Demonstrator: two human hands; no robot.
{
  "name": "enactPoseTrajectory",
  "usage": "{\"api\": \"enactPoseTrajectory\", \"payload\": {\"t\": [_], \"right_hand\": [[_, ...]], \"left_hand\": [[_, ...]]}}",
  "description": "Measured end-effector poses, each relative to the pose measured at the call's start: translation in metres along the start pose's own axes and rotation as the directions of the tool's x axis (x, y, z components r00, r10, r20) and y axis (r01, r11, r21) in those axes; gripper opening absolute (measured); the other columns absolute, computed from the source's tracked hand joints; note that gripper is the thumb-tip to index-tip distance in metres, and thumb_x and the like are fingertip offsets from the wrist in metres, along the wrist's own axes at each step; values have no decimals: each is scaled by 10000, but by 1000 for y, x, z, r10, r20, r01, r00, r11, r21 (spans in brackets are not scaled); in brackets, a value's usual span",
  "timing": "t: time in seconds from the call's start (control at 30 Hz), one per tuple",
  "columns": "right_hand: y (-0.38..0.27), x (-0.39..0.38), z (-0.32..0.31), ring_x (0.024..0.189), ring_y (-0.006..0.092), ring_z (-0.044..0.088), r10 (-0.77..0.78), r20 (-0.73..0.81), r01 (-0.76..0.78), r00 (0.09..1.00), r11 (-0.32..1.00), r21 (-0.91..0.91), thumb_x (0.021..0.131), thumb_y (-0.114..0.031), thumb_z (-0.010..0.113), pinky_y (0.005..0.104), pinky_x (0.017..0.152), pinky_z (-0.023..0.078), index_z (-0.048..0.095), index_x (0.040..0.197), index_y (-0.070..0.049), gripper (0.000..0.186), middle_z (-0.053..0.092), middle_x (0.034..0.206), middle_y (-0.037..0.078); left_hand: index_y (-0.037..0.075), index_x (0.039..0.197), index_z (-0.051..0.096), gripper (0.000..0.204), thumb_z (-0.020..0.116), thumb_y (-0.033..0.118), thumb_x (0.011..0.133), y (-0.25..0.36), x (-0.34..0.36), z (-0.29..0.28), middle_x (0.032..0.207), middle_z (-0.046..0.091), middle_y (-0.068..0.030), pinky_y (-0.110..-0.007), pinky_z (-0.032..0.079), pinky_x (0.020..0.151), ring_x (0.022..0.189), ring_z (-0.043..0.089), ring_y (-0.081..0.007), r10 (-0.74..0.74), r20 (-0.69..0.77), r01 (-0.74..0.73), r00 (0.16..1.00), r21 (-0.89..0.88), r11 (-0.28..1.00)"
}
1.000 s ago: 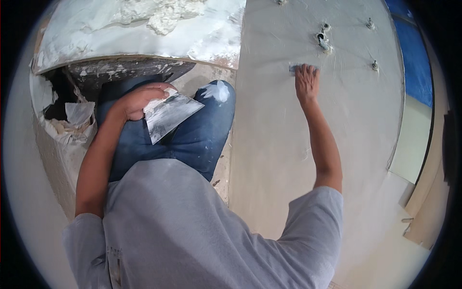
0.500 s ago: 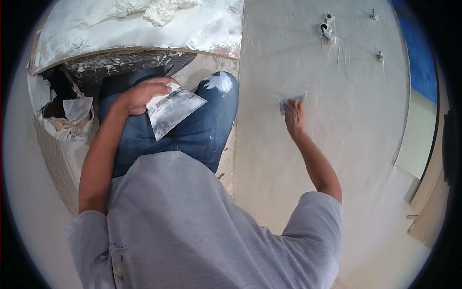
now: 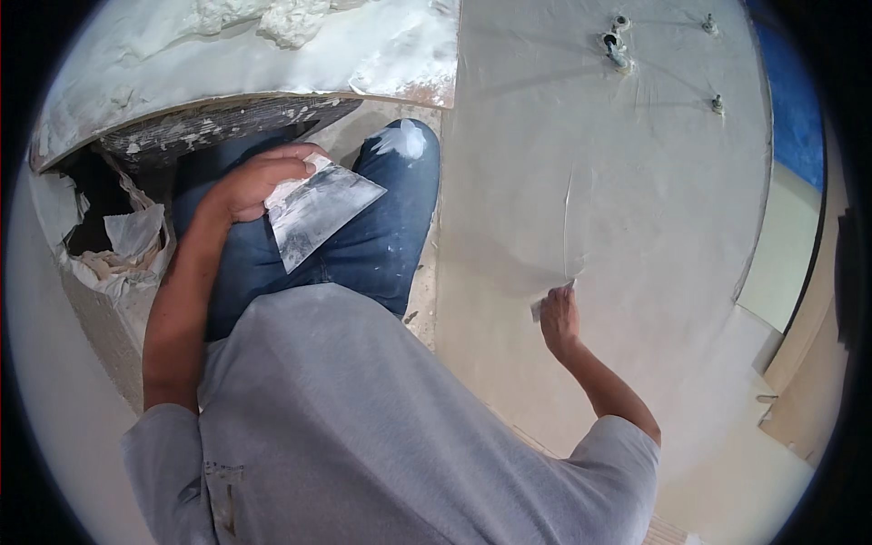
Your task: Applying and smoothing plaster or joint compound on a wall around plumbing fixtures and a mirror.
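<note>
1. Small flat blade (image 3: 536,312), partly covered by the grip; four o'clock, at the pale wall (image 3: 654,209).
2. Right hand (image 3: 559,320), closed around that blade.
3. Broad metal spreader (image 3: 331,213), whitish-smeared, flaring plate; ten o'clock, above the blue jeans (image 3: 386,250).
4. Left hand (image 3: 259,186), closed on the spreader's white-caked upper end.
5. White knee smear (image 3: 404,141); twelve o'clock.
6. Board (image 3: 434,95), bearing lumpy white compound (image 3: 292,23); eleven o'clock.
7. Torn wrapping (image 3: 136,234); nine o'clock.
8. Pipe fitting (image 3: 618,54), wall-mounted; one o'clock.
9. Blue panel (image 3: 788,100); two o'clock.

Bright, soft light from the right, faint shadows stretching left from pipe fittings (image 3: 618,56) and right hand (image 3: 559,322), straight edges bowed, black fisheye vignette
</note>
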State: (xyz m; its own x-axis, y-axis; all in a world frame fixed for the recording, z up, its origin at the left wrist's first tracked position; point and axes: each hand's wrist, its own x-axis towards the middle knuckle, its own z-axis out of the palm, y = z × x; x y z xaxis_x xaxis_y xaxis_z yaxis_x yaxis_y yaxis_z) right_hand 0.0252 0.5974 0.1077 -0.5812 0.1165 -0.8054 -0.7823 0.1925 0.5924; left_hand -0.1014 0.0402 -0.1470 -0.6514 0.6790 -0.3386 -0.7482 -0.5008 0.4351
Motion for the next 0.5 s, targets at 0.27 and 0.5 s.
{"api": "enactPoseTrajectory", "payload": {"t": [0.27, 0.5], "right_hand": [[184, 151, -124, 1270, 282, 501, 369, -553, -457, 747, 889, -23, 946, -187, 549, 478, 1129, 341, 659, 1220, -105, 307, 606, 1282, 118], [273, 236, -181, 1166, 237, 526, 492, -525, -566, 695, 824, 24, 966, -187, 539, 428, 1018, 384, 657, 1186, -138, 255, 597, 1162, 81]], "left_hand": [[9, 1323, 587, 371, 547, 91, 963, 3, 5, -10, 1173, 679, -68, -297, 540, 906, 1045, 670, -144, 25, 125, -24, 992, -9, 1000], [5, 1324, 575, 388, 551, 111, 952, 1, 4, -10, 1192, 672, -99, -312, 536, 929, 1064, 673, -180, 39, 31, -40, 999, 26, 999]]}}
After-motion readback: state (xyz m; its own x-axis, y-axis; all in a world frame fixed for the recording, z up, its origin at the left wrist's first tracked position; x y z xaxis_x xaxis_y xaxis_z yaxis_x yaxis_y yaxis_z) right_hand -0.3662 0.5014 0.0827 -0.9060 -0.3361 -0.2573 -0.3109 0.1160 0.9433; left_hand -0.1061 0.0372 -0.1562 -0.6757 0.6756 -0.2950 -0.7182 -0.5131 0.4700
